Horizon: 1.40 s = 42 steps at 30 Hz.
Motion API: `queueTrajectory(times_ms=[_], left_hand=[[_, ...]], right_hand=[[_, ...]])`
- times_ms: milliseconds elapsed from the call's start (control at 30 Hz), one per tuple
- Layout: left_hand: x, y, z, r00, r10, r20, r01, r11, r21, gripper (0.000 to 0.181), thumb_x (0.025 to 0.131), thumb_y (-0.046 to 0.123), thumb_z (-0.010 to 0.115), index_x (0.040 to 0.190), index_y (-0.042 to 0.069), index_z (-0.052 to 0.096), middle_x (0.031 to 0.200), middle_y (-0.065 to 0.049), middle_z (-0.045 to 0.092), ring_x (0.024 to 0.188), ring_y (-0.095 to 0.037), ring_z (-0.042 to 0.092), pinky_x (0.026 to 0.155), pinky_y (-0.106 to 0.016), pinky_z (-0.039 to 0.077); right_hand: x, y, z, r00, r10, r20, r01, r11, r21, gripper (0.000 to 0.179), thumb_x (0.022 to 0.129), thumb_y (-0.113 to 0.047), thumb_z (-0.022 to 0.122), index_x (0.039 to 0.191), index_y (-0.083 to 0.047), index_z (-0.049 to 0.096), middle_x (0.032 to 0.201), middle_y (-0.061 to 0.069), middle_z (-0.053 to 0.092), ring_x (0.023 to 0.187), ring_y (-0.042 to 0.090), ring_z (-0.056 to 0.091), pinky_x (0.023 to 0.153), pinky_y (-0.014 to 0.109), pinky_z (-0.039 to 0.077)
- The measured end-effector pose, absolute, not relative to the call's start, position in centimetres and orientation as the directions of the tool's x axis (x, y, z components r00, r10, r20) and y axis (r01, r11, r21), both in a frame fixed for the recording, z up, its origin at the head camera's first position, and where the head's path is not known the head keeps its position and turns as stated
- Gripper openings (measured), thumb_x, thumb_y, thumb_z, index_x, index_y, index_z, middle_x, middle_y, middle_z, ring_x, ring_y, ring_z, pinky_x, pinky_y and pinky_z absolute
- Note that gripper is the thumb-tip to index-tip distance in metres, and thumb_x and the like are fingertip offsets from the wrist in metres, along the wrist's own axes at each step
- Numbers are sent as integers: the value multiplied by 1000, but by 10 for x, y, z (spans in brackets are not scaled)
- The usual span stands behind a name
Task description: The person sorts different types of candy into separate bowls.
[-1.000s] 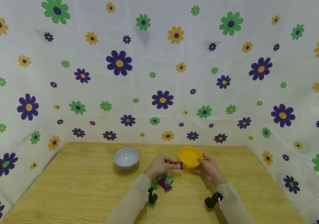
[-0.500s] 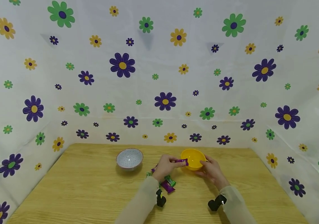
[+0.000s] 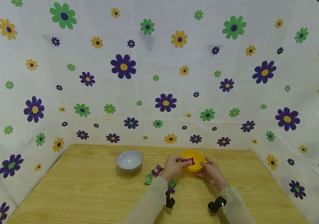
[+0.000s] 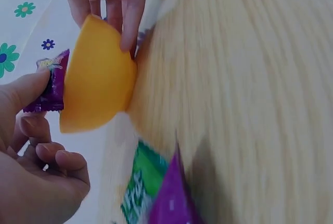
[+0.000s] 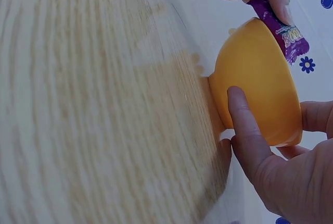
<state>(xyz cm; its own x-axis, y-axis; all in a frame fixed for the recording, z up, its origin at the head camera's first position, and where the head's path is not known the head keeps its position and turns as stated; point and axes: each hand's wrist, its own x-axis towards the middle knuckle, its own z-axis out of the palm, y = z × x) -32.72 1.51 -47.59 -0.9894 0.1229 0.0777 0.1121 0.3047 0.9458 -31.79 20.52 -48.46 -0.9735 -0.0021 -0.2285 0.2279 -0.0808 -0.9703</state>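
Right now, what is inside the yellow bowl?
In the head view, the visible inside of the yellow bowl is bare. The purple candy pinched by the left hand covers part of it; anything behind the candy cannot be seen.

The table (image 3: 86, 189) holds a patterned bowl (image 3: 128, 158), yellow bowl (image 3: 197, 158) and sweets (image 3: 157, 170).

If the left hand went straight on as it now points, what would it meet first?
Probably the right hand, holding the far side of the round yellow bowl; the left hand seems above the opening, but depth is unclear.
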Motion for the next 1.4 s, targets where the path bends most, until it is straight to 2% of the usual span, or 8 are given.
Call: queueTrajectory(times_ms=[300,433,600,1000,1200,1300,1400], left_hand=[[-326,25,-477,-997,78,27,47,269,962,22,88,25,74,99,7,75,93,-3,62,80,-15,50,63,-21,42],[-324,25,-475,-996,86,21,44,282,958,22,90,30,72,98,10,76,92,-1,61,77,-15,49,62,-22,40],[-321,22,-472,-992,121,45,76,265,961,23,92,30,69,100,9,75,92,-1,62,76,-14,49,62,-23,38],[-315,-10,-470,-976,209,53,103,233,967,21,94,25,67,105,9,74,85,-2,59,69,-14,44,58,-23,35],[-305,-35,-472,-967,242,74,151,314,937,22,94,26,66,105,9,74,92,-5,65,70,-14,46,59,-24,38],[-300,-48,-473,-966,246,72,165,378,911,17,92,24,69,99,9,75,84,-1,64,70,-13,48,60,-24,42],[-295,-58,-474,-964,257,67,181,452,873,12,89,22,72,90,10,75,74,0,60,63,-12,48,56,-24,42]], right_hand=[[-317,204,-484,-974,-5,-229,228,-78,-970,56,103,-8,44,155,-4,23,149,29,35,122,39,53,87,43,56],[-316,204,-484,-976,-7,-220,219,-72,-973,55,103,-8,44,154,-4,24,149,29,34,121,38,54,86,43,57],[-317,204,-482,-976,-15,-217,218,-80,-973,56,103,-9,45,154,-4,24,149,29,34,119,36,55,87,44,56],[-314,204,-481,-968,-16,-252,252,-86,-964,57,103,-8,45,155,-6,23,151,28,31,131,45,43,88,42,56],[-315,203,-481,-967,-19,-253,254,-91,-963,57,102,-7,45,155,-6,24,152,27,31,130,44,44,87,42,56],[-315,203,-481,-967,-25,-253,255,-93,-963,57,102,-7,44,155,-6,22,152,28,30,131,44,44,88,42,56],[-316,203,-480,-966,-17,-257,257,-97,-961,57,102,-7,44,155,-7,23,153,27,30,132,45,43,88,43,56]])
